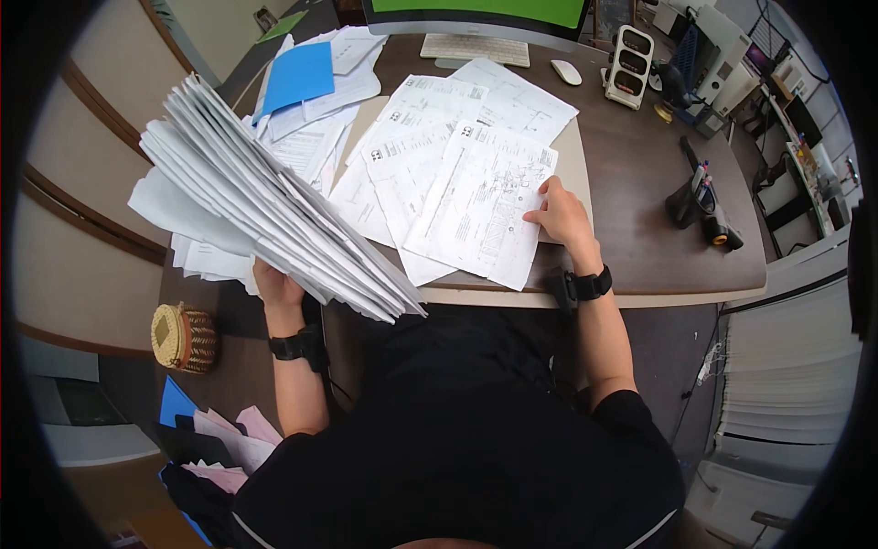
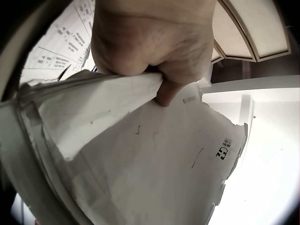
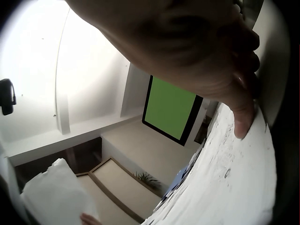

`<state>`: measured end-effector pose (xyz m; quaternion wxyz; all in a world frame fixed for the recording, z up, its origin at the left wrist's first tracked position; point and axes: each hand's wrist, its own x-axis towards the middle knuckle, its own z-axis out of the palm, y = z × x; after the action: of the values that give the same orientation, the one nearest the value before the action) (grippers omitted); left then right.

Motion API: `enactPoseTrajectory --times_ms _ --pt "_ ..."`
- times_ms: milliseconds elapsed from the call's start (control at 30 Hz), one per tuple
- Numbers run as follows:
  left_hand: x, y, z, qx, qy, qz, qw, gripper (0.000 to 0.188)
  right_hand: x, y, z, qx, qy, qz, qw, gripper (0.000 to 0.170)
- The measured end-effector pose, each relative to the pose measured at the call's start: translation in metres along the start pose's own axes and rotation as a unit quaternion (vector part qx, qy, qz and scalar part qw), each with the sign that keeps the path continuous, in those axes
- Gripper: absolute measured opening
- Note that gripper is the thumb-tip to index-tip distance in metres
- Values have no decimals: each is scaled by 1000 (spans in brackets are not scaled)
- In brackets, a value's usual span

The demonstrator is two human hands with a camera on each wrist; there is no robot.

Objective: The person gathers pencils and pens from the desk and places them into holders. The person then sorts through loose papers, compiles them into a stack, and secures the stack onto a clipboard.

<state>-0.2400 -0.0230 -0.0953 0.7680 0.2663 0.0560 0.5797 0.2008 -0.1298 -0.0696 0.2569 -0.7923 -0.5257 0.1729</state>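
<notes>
My left hand [image 1: 278,285] grips a thick stack of folded papers [image 1: 274,210] by its lower edge, holding it tilted above the left side of the desk. In the left wrist view the thumb [image 2: 168,93] lies across the outer sheet, while the other fingers are hidden behind the papers. At the right edge of a printed drawing sheet [image 1: 476,206], my right hand [image 1: 565,218] pinches the paper, its thumb [image 3: 243,123] on the upper face. That sheet lies over several other drawing sheets [image 1: 526,102] spread on the desk.
A blue folder [image 1: 300,75] lies on loose papers at the back left. Behind the sheets stand a keyboard [image 1: 476,49] and a monitor [image 1: 485,11], with a mouse [image 1: 566,72] beside them. A pen holder [image 1: 684,203] is at the right; a woven basket [image 1: 183,339] sits at the left.
</notes>
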Motion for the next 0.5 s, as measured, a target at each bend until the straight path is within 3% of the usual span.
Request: enactPoseTrajectory --times_ms 67,267,500 --pt "0 0 -2 -4 -2 -5 1000 36 -2 -2 -2 -129 35 2 991 44" --pt "0 -4 0 9 4 -14 1000 37 -4 -16 -6 -137 -15 18 990 27" --pt "1 -6 -3 31 36 -4 999 38 -4 -10 -1 -134 -9 -3 991 27"
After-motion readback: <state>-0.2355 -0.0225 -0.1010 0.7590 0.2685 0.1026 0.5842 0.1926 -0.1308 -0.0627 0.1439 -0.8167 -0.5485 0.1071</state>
